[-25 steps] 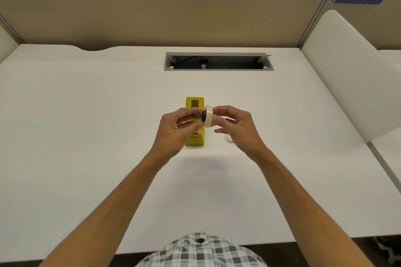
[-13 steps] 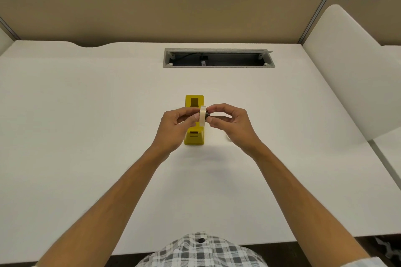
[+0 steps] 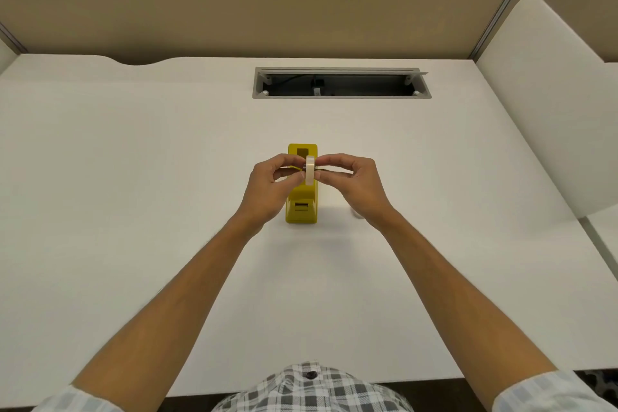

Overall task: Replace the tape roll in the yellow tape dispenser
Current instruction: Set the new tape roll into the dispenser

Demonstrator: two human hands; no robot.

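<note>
**White table, roll held directly over the dispenser**

Tape roll (image 3: 310, 170) edge-on, axis left-right, pinched by both grips: left hand (image 3: 267, 189) and right hand (image 3: 356, 186) at its dark hub. Yellow tape dispenser (image 3: 302, 202) sits straight below, long axis front-back. Next move looks like straight down.

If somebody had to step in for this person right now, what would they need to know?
Left hand: fingers pinch the left side of the tape roll, at a dark hub in its centre.
Right hand: fingers pinch the roll's right side.
The roll is held upright, edge toward the camera, above the yellow tape dispenser, which stands on the white desk. A small pale object lies behind the right wrist; what it is cannot be told.
Done: the roll is in hand over the dispenser.
Left: lower the roll into the dispenser, then likely feed the tape end to the cutter.
</note>
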